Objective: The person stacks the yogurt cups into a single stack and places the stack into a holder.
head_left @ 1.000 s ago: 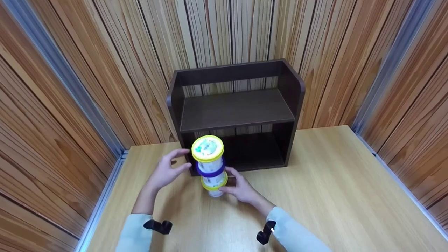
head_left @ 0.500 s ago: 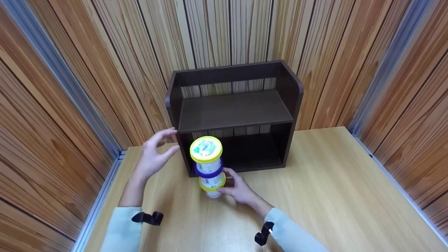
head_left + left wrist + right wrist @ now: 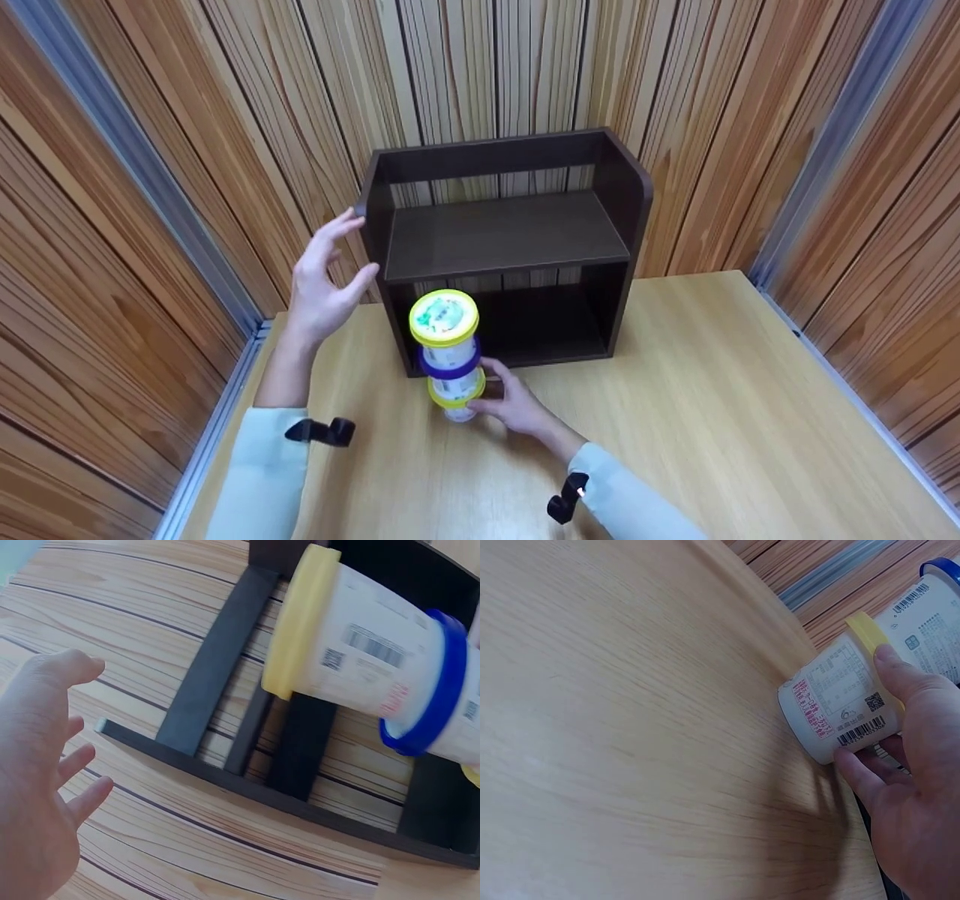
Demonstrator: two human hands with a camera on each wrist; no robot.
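Three white tubs stand in an upright stack in front of the shelf. A yellow lid tops the upper tub, a blue-purple lid the middle one. The bottom tub has a yellow lid too, and its base is at the tabletop. My right hand holds this bottom tub from the right, thumb at the lid's edge and fingers on the printed side. Left of the stack, my left hand is raised and holds nothing, its fingers spread apart near the shelf's left side panel.
A dark brown two-tier shelf stands behind the stack against the wood-panelled wall. The light wooden table extends to both sides. Metal strips run along its side edges. A black band device sits on each sleeve.
My left hand has moved away from the upper tub, leftward and up toward the shelf's side. The right hand and the stack have stayed in place.
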